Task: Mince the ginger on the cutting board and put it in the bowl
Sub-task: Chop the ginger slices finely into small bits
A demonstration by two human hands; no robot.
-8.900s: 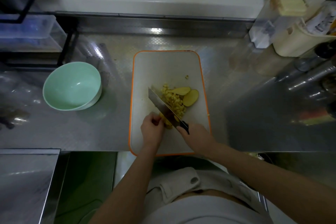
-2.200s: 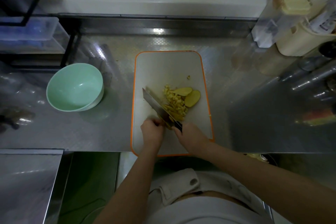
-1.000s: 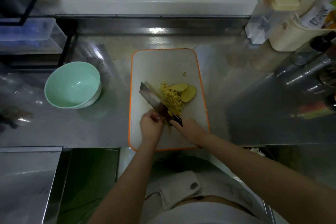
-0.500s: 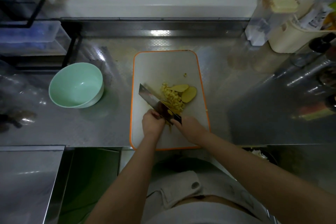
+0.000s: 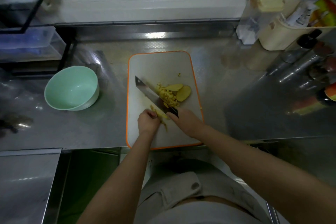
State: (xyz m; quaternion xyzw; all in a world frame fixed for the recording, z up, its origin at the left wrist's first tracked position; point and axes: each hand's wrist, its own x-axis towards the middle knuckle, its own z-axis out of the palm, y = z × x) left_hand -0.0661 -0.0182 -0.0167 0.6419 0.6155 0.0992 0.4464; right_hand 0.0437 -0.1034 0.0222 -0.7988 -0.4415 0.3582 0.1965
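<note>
Right hand (image 5: 183, 122) grips the knife (image 5: 151, 94), left hand (image 5: 148, 121) curls down on ginger strips (image 5: 160, 113) near the front edge of the cutting board (image 5: 160, 63) (two slices (image 5: 183, 93) lie mid-board); tuck knuckles, chop fine.

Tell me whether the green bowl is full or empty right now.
Empty. The bowl shows only its bare green inside; the ginger in view lies on the cutting board.

One cutting board (image 5: 160, 63), one knife (image 5: 147, 91), one bowl (image 5: 60, 94), two ginger slices (image 5: 183, 93) (image 5: 174, 87) and one minced pile (image 5: 168, 96)
</note>
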